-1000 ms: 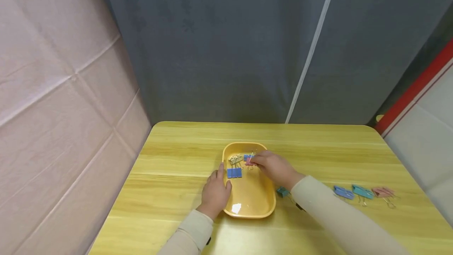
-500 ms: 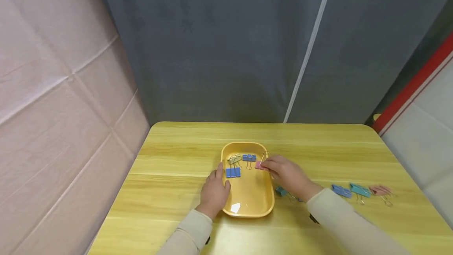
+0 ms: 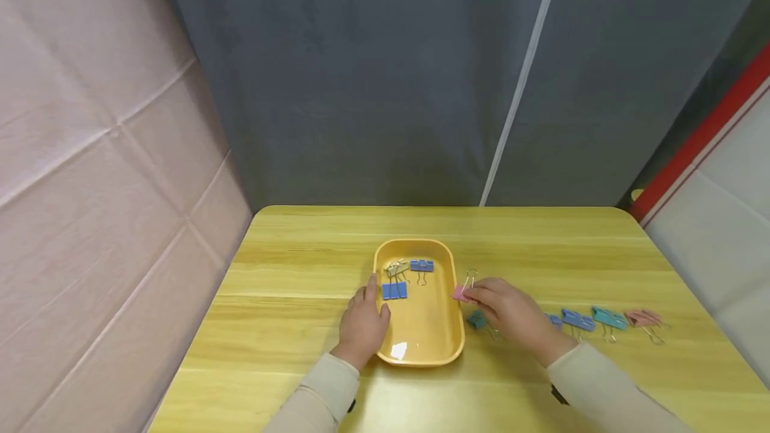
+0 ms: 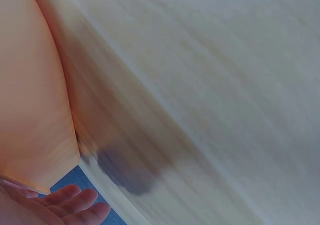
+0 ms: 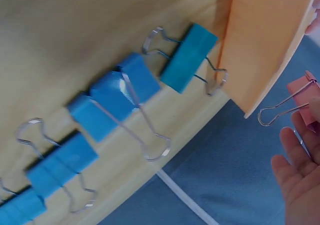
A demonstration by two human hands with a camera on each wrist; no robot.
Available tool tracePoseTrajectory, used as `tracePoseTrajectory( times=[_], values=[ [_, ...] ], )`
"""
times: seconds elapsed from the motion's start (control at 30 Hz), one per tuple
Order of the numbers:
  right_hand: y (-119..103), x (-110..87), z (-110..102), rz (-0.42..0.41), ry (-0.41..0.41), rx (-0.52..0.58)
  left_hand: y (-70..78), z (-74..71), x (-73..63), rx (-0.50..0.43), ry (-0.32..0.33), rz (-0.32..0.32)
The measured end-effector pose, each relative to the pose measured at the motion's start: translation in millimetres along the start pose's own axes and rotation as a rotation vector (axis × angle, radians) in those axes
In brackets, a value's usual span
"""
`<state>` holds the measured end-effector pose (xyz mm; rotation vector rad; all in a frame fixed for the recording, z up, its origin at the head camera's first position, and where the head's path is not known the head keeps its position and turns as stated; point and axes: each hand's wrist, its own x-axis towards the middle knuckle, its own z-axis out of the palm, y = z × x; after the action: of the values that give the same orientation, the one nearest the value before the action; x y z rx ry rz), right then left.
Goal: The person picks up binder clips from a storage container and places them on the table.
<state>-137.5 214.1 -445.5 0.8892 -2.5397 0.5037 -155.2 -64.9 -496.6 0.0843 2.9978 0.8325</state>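
A yellow tray (image 3: 445, 343) sits in the middle of the wooden table (image 3: 289, 272). Inside it lie two blue binder clips (image 3: 394, 291) (image 3: 422, 265) and a pale one (image 3: 397, 268). My left hand (image 3: 363, 323) rests against the tray's left rim, fingers relaxed. My right hand (image 3: 511, 309) is just right of the tray and pinches a pink binder clip (image 3: 462, 293) above the table; that pink clip (image 5: 302, 97) shows at the right edge of the right wrist view. A teal clip (image 3: 478, 319) (image 5: 189, 58) lies under that hand beside the tray (image 5: 260, 40).
A row of clips lies on the table to the right: blue (image 3: 577, 319), teal (image 3: 609, 317), pink (image 3: 644, 317). In the right wrist view several blue clips (image 5: 114, 102) lie in line. Grey curtain behind, pale wall panel on the left.
My right hand has lifted the pink clip out of the tray and carried it right, past the rim. The left hand has stayed on the tray's left edge.
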Motion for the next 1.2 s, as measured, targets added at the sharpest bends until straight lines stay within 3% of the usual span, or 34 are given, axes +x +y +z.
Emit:
tracePoseTrajectory(
  times=[0.43,0.7,0.9,1.2],
  values=[
    [1.8,-37.6,2.9,-0.061,0.067,0.013,-0.5,-2.2,0.2,0.005,-0.016,-0.007],
    [-3.8,-54.4,3.0,-0.050,0.044,-0.050,1.1,-3.7,-0.2,0.000,-0.022,-0.011],
    [-6.1,-63.2,5.9,-0.057,0.053,-0.065,1.0,-3.2,0.0,0.007,-0.021,-0.007],
    [-8.1,-75.7,6.7,-0.040,0.003,-0.063,0.1,-2.1,0.8,0.020,-0.026,-0.014]
  ],
)
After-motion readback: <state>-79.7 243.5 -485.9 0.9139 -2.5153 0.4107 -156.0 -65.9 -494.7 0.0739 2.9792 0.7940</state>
